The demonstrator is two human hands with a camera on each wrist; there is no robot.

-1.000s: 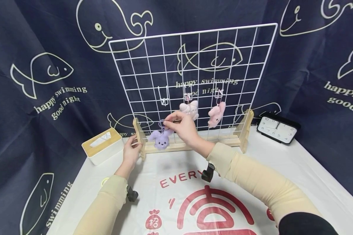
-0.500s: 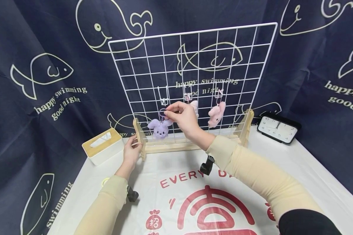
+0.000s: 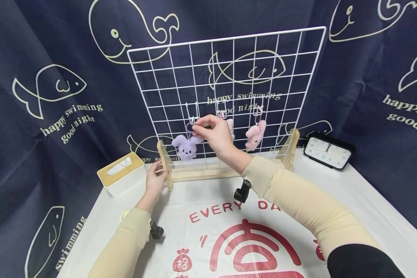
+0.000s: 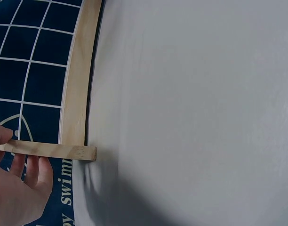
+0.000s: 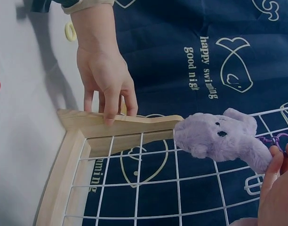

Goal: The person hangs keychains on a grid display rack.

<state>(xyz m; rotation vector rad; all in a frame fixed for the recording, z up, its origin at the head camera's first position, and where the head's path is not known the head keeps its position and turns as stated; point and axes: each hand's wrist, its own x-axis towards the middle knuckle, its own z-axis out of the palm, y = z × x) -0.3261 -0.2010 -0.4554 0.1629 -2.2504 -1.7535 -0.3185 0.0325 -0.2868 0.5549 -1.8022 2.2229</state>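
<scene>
My right hand (image 3: 219, 137) pinches the purple ring (image 3: 190, 128) of a lilac plush bunny keychain (image 3: 186, 148). The bunny hangs in front of a white wire grid (image 3: 233, 77), just below the left white hook (image 3: 193, 117); whether ring and hook touch cannot be told. In the right wrist view the bunny (image 5: 219, 134) shows side-on, its ring (image 5: 284, 141) at my fingertips. My left hand (image 3: 155, 180) holds the left wooden side piece (image 4: 54, 149) of the grid's stand between thumb and fingers. A pink plush keychain (image 3: 256, 136) hangs from the right hook; a pale plush (image 3: 231, 127) hangs mostly behind my right hand.
A white tissue box with a wooden lid (image 3: 121, 173) stands left of the rack. At the right is a black-framed clock (image 3: 328, 151). The white tablecloth (image 3: 194, 197) bears red print, and a small yellow ring (image 5: 70, 32) lies near my left sleeve.
My right hand has risen with the bunny, bringing its ring up to the left hook and covering most of the pale plush. The left hand stays on the wooden side piece.
</scene>
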